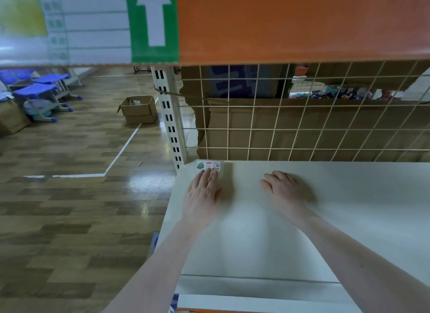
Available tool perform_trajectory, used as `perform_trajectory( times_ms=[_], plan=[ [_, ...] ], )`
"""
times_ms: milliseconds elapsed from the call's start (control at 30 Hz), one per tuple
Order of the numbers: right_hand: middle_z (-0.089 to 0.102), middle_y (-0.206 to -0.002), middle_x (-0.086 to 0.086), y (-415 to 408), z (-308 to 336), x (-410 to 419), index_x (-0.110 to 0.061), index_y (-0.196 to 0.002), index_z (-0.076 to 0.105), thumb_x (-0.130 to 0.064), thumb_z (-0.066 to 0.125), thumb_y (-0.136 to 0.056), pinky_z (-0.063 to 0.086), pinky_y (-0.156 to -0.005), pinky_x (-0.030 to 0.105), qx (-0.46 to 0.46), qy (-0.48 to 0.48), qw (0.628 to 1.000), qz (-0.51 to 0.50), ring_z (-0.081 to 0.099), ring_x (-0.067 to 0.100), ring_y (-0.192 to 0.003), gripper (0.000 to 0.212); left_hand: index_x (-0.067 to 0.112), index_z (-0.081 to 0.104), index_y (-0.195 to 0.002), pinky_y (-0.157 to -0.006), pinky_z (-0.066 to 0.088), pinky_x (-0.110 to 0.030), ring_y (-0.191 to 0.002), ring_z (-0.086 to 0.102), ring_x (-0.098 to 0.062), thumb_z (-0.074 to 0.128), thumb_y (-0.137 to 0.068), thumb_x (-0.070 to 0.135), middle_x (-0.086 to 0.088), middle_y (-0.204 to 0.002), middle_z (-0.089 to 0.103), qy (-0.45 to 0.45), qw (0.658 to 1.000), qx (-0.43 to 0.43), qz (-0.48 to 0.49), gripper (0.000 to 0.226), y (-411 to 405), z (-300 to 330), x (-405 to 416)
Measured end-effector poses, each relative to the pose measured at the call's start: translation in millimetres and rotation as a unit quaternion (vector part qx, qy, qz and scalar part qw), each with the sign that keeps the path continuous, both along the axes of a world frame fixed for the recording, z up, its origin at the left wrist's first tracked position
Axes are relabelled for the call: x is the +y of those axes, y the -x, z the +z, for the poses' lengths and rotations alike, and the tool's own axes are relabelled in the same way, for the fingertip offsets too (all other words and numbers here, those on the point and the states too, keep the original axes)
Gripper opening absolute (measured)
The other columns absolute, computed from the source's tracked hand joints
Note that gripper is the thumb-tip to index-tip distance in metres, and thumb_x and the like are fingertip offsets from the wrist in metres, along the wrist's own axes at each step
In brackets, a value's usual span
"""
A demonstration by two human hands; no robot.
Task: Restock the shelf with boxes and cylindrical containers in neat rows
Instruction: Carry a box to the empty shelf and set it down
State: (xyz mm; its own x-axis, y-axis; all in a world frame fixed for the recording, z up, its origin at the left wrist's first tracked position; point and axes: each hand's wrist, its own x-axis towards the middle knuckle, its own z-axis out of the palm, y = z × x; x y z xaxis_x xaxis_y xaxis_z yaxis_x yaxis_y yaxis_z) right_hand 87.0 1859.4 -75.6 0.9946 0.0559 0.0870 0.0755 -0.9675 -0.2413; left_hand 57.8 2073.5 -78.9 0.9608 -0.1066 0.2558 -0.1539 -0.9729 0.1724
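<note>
Filling most of the lower right of the view, a smooth, matte, cream-white shelf (325,208) is seen, backed by a pale wire grid (302,126) through which torn brown cardboard is visible. A slotted cream upright (171,124) stands at the shelf's far left corner, and an orange panel (302,23) with a green arrow sign (153,23) beside it hangs overhead. At that far left corner, against the grid, a small flat box (210,165) with rounded corners and a printed label is placed. It is touched by the straight fingertips of the left hand (202,191), whose palm lies flat on the shelf; nothing is gripped. The right hand (286,189) is held well apart, over the middle of the shelf, blurred, with fingers loosely bent and nothing held. To the left, a glossy wood-pattern floor (69,208) marked with white tape lines is seen, on which an open cardboard carton (139,110) sits, with blue-seated chairs (39,89) beyond.
</note>
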Motion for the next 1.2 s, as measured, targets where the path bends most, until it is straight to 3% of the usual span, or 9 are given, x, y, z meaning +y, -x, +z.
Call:
perform_trajectory(
  times_ms=[767,1067,1200],
  plan=[
    [0.051,-0.127,0.006,6,3,4,-0.018,-0.125,0.052,-0.039,0.031,-0.099,0.029,-0.098,0.033,-0.011,0.033,0.999,-0.034,0.042,0.025,-0.12,0.04,0.017,0.0,-0.152,-0.118,0.0,-0.032,-0.146,-0.006,-0.015,0.026,-0.098,0.047,0.0,-0.159,-0.004,-0.002,0.997,0.071,0.006,0.066,-4,0,2],
    [0.054,-0.121,0.007,43,1,-13,-0.016,-0.118,0.055,-0.034,0.037,-0.097,0.034,-0.091,0.034,-0.051,0.018,0.989,-0.137,0.049,0.026,-0.111,0.033,0.019,0.012,-0.151,-0.116,0.004,-0.031,-0.146,0.003,-0.02,0.024,-0.1,0.044,-0.004,-0.159,0.004,-0.003,0.999,0.048,-0.023,0.058,20,7,-5],
    [0.053,-0.121,0.009,69,10,-33,-0.013,-0.117,0.056,-0.028,0.042,-0.094,0.035,-0.088,0.033,-0.054,0.03,0.984,-0.169,0.049,0.028,-0.11,0.03,0.019,0.021,-0.149,-0.114,0.014,-0.032,-0.144,0.013,-0.023,0.032,-0.099,0.04,-0.007,-0.157,0.014,0.015,0.999,0.036,-0.029,0.055,39,14,-9]
  ],
)
